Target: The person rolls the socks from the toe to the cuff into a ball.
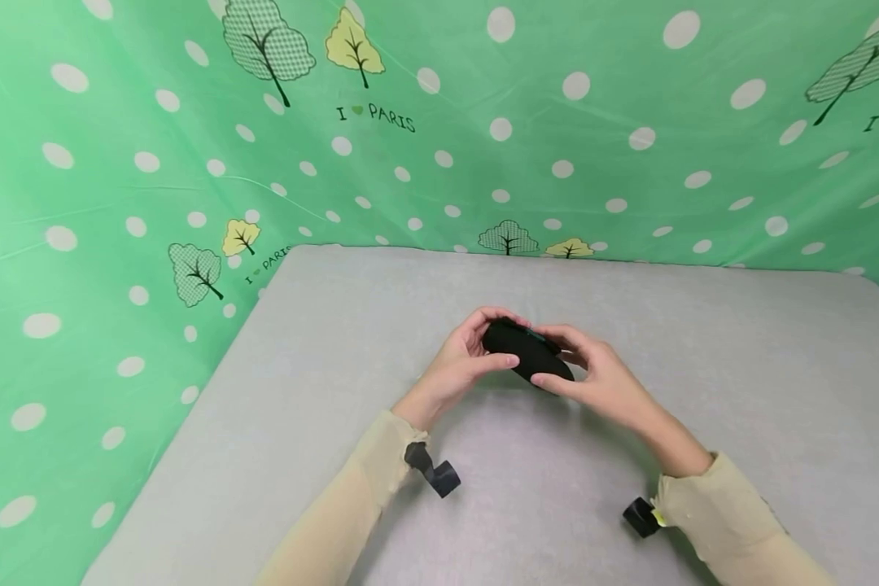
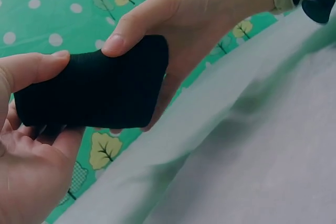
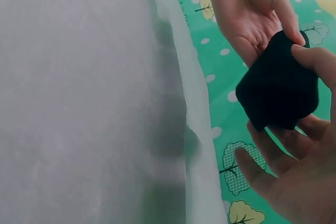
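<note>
Green spotted cloth (image 1: 117, 203) is hanging behind and beside a grey worktop (image 1: 322, 391), and above the middle of that worktop both hands are meeting. The left hand (image 1: 460, 360) is pinching one end of a black roll (image 1: 527, 352) of knitted fabric, thumb on top and fingers beneath, as the left wrist view is showing. The right hand (image 1: 606, 376) is gripping the other end, thumb pressing over the near side and fingers cupping below. Held at both ends like this, the roll is staying compact and clear of the worktop, tilted down toward the right. Outward from the hands, pale sleeves (image 1: 344, 505) are covering both forearms, each wearing a small black camera mount (image 1: 434, 470) at the wrist.
</note>
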Demonstrator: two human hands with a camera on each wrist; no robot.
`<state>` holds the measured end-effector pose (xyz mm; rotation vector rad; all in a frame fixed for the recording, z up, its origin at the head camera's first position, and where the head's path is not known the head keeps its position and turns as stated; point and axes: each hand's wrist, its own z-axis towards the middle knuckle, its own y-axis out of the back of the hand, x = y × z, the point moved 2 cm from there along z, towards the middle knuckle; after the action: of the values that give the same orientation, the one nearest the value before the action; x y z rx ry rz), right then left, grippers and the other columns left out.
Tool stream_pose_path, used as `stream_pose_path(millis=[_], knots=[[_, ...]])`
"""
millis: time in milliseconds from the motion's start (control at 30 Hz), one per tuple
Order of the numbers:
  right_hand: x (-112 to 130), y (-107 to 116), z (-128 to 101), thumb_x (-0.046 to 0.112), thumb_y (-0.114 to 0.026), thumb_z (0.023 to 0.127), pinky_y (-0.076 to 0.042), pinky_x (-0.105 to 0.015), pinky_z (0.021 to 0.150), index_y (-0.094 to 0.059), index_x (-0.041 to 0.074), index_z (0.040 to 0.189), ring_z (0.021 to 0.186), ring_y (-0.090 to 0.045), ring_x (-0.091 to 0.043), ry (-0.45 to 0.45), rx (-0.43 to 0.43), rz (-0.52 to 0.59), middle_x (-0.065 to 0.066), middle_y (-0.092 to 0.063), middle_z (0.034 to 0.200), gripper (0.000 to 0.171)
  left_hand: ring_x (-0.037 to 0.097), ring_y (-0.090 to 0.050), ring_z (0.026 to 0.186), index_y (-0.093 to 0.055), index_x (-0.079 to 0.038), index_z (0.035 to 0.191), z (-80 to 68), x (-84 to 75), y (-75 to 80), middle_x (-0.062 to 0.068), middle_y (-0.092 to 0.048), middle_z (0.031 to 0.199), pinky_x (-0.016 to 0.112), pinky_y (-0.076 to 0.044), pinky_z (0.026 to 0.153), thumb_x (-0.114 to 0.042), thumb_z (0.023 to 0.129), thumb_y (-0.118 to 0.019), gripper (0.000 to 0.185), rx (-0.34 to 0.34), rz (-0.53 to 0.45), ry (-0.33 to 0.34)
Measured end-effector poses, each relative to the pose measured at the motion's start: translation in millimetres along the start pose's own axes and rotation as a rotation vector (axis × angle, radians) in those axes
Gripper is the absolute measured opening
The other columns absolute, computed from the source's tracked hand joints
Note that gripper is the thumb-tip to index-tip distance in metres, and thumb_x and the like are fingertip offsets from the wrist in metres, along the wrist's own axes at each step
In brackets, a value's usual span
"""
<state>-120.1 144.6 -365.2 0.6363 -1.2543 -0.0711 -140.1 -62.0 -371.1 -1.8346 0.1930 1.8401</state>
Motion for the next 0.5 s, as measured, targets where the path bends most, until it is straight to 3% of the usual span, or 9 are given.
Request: stream_pose_path(millis=[167,300,400,500], knots=[[0.7,-3.0,0.3,0.017,-0.077,0.087,-0.047,-0.015,0.098,-0.058,0.011,0.135,0.112,-0.062,-0.015,-0.028,-0.013,0.002,-0.009,-0.063,0.133,0.051,0.009,-0.058,0.118,-0.048,-0.001,0.13,0.0,-1.6,1.0,0.004,-0.06,0.13,0.02,-0.046,0.101,0.016,0.085,-0.063,0.05,0.034,0.062,-0.032],[1.5,-6.5,0.3,0.013,-0.077,0.087,-0.048,-0.012,0.093,-0.06,0.007,0.13,0.108,-0.062,-0.012,-0.021,-0.07,-0.003,-0.013,-0.064,0.13,0.047,0.018,-0.054,0.129,-0.041,-0.002,0.142,-0.5,-2.3,1.4,0.014,-0.053,0.144,0.025,-0.042,0.108,0.015,0.087,-0.061,0.061,0.032,0.076,-0.035],[3.2,-7.2,0.0,0.012,-0.079,0.086,-0.047,-0.009,0.091,-0.06,0.007,0.129,0.108,-0.058,-0.002,0.004,-0.152,-0.036,-0.011,-0.064,0.127,0.048,0.022,-0.052,0.133,-0.036,-0.006,0.148,-1.4,-3.2,0.0,0.015,-0.047,0.151,0.027,-0.042,0.109,0.011,0.089,-0.062,0.066,-0.046,0.11,-0.008],[5.7,-6.7,0.7,0.008,-0.081,0.082,-0.046,-0.007,0.088,-0.06,0.006,0.127,0.108,-0.054,0.001,0.056,-0.249,-0.081,-0.009,-0.064,0.124,0.05,0.017,-0.059,0.12,-0.041,-0.007,0.142,-3.0,-4.0,-4.3,0.014,-0.053,0.143,0.026,-0.049,0.099,0.003,0.091,-0.065,0.057,-0.17,0.152,0.058]])
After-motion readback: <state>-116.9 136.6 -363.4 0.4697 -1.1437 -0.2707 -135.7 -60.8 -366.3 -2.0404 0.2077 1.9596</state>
